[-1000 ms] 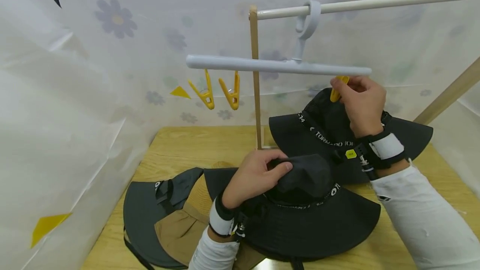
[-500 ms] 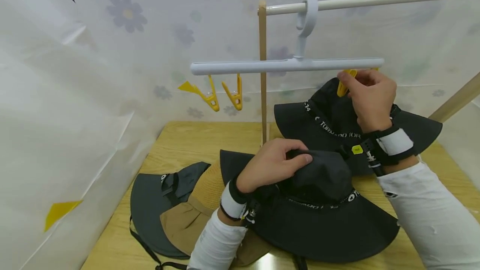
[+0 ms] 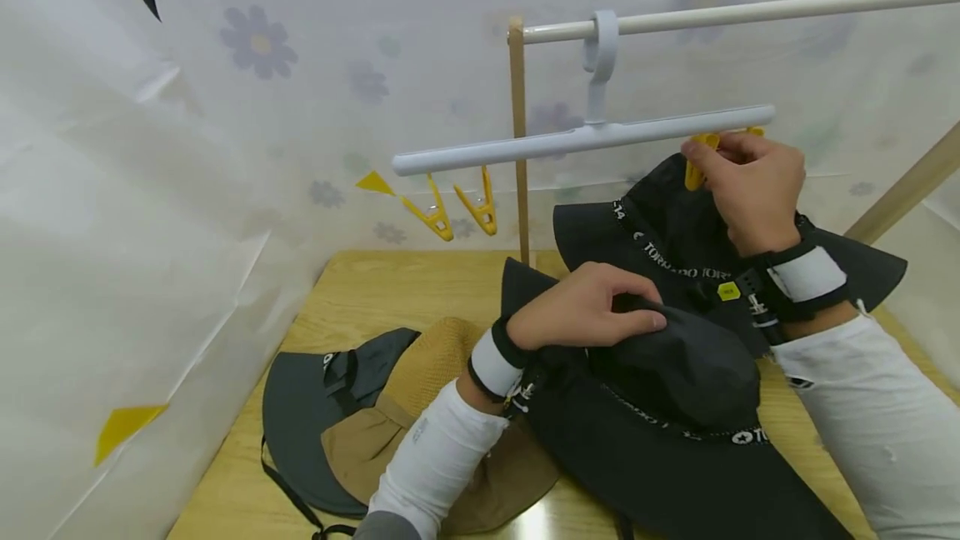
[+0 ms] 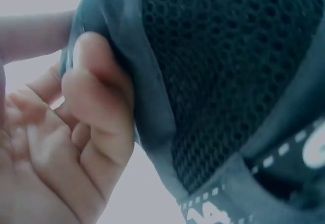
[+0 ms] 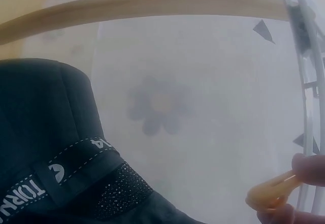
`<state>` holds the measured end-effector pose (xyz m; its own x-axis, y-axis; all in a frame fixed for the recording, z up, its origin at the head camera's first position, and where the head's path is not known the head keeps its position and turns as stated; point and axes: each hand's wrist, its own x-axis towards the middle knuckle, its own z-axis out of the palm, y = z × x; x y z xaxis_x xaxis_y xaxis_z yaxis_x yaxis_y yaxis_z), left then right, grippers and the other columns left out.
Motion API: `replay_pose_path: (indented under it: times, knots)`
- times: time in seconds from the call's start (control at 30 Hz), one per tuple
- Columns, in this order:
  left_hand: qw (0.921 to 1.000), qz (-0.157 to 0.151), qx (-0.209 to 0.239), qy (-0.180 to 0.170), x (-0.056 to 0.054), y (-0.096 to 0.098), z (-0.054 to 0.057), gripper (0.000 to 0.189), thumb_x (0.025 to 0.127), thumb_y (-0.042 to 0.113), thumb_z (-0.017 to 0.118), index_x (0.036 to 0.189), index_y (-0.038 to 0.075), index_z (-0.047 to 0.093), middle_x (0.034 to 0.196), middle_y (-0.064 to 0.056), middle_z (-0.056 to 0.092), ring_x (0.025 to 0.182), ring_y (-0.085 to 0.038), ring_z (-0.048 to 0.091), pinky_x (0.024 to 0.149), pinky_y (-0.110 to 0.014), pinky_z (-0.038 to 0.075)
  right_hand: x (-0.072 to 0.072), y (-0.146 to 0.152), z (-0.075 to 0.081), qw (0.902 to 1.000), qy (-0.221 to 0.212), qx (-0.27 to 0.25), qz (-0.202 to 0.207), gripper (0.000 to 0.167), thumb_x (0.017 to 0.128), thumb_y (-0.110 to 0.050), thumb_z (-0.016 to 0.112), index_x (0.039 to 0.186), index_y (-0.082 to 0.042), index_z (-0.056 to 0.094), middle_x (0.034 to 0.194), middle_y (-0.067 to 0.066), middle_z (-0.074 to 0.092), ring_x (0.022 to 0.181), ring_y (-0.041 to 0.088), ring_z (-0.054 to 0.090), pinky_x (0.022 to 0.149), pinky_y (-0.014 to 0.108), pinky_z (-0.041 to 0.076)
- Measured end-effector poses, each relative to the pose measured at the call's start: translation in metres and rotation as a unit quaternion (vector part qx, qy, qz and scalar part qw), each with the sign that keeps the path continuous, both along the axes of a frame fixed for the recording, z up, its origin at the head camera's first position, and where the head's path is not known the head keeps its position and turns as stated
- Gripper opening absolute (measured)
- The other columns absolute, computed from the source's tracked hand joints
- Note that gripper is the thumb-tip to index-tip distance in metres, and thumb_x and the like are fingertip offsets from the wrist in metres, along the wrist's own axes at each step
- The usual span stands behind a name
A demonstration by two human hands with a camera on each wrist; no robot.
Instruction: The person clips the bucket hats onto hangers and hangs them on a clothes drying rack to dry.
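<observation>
My left hand (image 3: 588, 307) pinches the crown of a black wide-brimmed hat (image 3: 675, 465) and holds it tilted above the table; the left wrist view shows the fingers gripping its fabric beside a mesh panel (image 4: 238, 66). With thumb and fingers, my right hand (image 3: 757, 186) pinches a yellow clothespin (image 3: 699, 163) under the right end of the white hanger (image 3: 525, 146). Behind that hand hangs a second black hat (image 3: 637, 232) with white lettering on its band. In the right wrist view the pinched clothespin (image 5: 271, 191) has no fabric in its visible end.
Two more yellow clothespins (image 3: 433, 219) dangle from the hanger's left half. The hanger hooks over a white rail (image 3: 735, 8) on a wooden post (image 3: 518, 90). A tan hat (image 3: 375, 440) and a dark grey hat (image 3: 288, 423) lie on the wooden table (image 3: 360, 282).
My left hand has carried the black hat to the right and slightly up. The hanger has swung, its right end rising and left end dropping. My right hand keeps its pinch, shifting slightly right.
</observation>
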<state>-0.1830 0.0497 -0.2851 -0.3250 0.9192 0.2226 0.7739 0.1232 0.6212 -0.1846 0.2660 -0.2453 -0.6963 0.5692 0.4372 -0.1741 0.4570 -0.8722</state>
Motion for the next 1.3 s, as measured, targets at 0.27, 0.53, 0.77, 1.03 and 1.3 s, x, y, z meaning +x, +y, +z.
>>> replay_pose_path:
  times: [0.27, 0.53, 0.77, 1.03, 1.3]
  knots:
    - [0.9996, -0.028, -0.005, -0.001, -0.017, 0.016, 0.008, 0.012, 0.099, 0.020, 0.063, 0.101, 0.013, 0.071, 0.074, 0.002, 0.056, 0.054, -0.010, 0.043, 0.065, -0.016, 0.040, -0.001, 0.005, 0.007, 0.9997, -0.007, 0.025, -0.007, 0.047, 0.087, -0.029, 0.075, 0.120, 0.004, 0.070, 0.066, -0.034, 0.053, 0.064, -0.014, 0.055, 0.060, 0.003, 0.045]
    - [0.9986, -0.043, 0.030, -0.008, -0.034, 0.026, 0.006, 0.012, 0.098, 0.017, 0.062, 0.102, 0.010, 0.071, 0.084, -0.001, 0.065, 0.062, -0.010, 0.048, 0.070, -0.018, 0.042, 0.003, 0.009, 0.014, 0.9998, 0.000, 0.019, -0.007, 0.045, 0.088, -0.025, 0.074, 0.119, 0.007, 0.068, 0.067, -0.030, 0.053, 0.064, -0.011, 0.054, 0.061, 0.004, 0.044]
    - [0.9992, -0.018, 0.031, -0.015, -0.049, 0.031, 0.003, 0.015, 0.098, 0.017, 0.063, 0.106, 0.007, 0.071, 0.099, -0.005, 0.070, 0.077, -0.008, 0.057, 0.075, -0.016, 0.044, 0.006, 0.009, 0.019, 0.9997, -0.007, 0.022, 0.004, 0.048, 0.089, -0.025, 0.074, 0.123, 0.007, 0.066, 0.067, -0.029, 0.053, 0.062, -0.011, 0.053, 0.058, 0.005, 0.044]
    - [0.9997, -0.006, 0.024, 0.006, -0.051, 0.035, 0.012, 0.015, 0.098, 0.018, 0.063, 0.105, 0.009, 0.072, 0.102, -0.003, 0.070, 0.079, -0.007, 0.058, 0.077, -0.015, 0.045, 0.007, 0.008, 0.029, 0.9961, -0.017, 0.086, 0.011, 0.050, 0.089, -0.031, 0.073, 0.121, 0.007, 0.068, 0.067, -0.034, 0.050, 0.068, -0.014, 0.051, 0.062, 0.003, 0.041]
    - [0.9977, 0.018, 0.020, 0.063, -0.057, 0.037, 0.028, 0.014, 0.097, 0.018, 0.064, 0.106, 0.011, 0.072, 0.106, -0.001, 0.071, 0.077, -0.007, 0.056, 0.075, -0.015, 0.043, 0.008, 0.012, 0.041, 0.9935, -0.026, 0.111, 0.001, 0.052, 0.089, -0.035, 0.072, 0.121, 0.005, 0.068, 0.067, -0.035, 0.048, 0.071, -0.012, 0.048, 0.061, 0.005, 0.039]
